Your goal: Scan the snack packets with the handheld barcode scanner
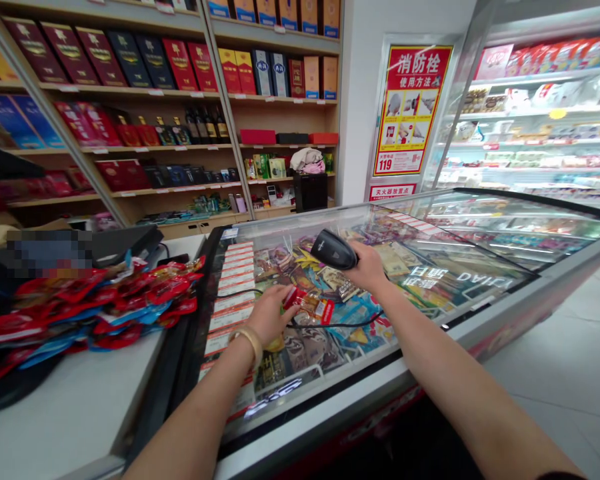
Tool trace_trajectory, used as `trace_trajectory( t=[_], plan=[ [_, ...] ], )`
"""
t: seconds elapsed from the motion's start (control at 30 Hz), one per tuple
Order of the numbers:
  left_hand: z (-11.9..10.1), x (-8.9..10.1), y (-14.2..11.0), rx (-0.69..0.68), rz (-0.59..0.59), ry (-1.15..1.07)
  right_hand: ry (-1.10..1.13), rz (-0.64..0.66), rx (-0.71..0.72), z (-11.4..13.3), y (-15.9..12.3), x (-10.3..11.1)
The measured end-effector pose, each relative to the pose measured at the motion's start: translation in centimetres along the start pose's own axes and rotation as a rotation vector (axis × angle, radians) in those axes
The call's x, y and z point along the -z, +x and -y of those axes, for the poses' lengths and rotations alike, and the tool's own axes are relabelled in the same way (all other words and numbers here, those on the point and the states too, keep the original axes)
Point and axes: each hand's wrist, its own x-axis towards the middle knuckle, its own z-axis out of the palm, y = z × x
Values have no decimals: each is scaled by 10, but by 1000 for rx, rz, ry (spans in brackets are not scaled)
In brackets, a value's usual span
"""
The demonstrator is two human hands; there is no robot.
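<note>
1. While the freezer [330,411] spreads its flat glass top beneath both arms, a small red packet [311,305] is held above the left part of that glass; its film is glossy and crinkled, with a brownish middle and a pale printed panel.
2. The left hand [271,311], over the freezer's left part, is mostly closed, pinching one end of the packet between thumb and fingers; a smooth, pale, rounded bangle [250,341] circles its wrist.
3. The right hand [370,268], above the middle of the freezer, is curled around the grip of a scanner [334,249], a matt black plastic body with a blunt, rounded head.
4. A thin black cable [343,325] loops over the freezer's glass, passing near the packet.
5. Under the freezer's glass lie colourful wrapped goods [350,277], partly hidden by the hands, forearms and reflections; orange-and-white labels [236,280] run in a column along its left end.
6. Just left of the freezer, a smooth white tabletop [115,383] bears a loose heap of shiny red and blue packets [145,300].
7. Behind the freezer rise wooden shelves [285,100] of boxes and bottles, and a red-and-yellow sign [414,110].
8. Beyond its far right end glows a stocked refrigerated case [535,143]; pale floor tiles [565,360] lie to its right.
</note>
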Motion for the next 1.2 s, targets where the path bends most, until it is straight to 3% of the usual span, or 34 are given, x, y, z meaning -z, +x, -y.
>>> trace_trajectory(
  t=[0.1,0.2,0.27,0.47,0.67,0.8,1.1,1.2],
  plan=[
    [-5,-2,-2,-140,4,176,-10,25,34,1,0,-1],
    [-4,12,-3,-137,-85,273,-19,33,30,1,-1,-2],
    [0,30,-4,-35,-184,369,-20,29,25,0,-1,-2],
    [25,92,-15,441,-520,618,-24,43,31,-3,-1,-6],
    [36,108,-21,753,-454,607,-29,69,4,0,-3,-9],
    [38,108,-19,781,-419,610,-7,94,8,4,-2,-7],
    [33,108,-21,678,-512,644,0,114,6,7,-1,-8],
    [29,112,-21,633,-652,578,-3,117,1,8,-1,-8]
  ],
)
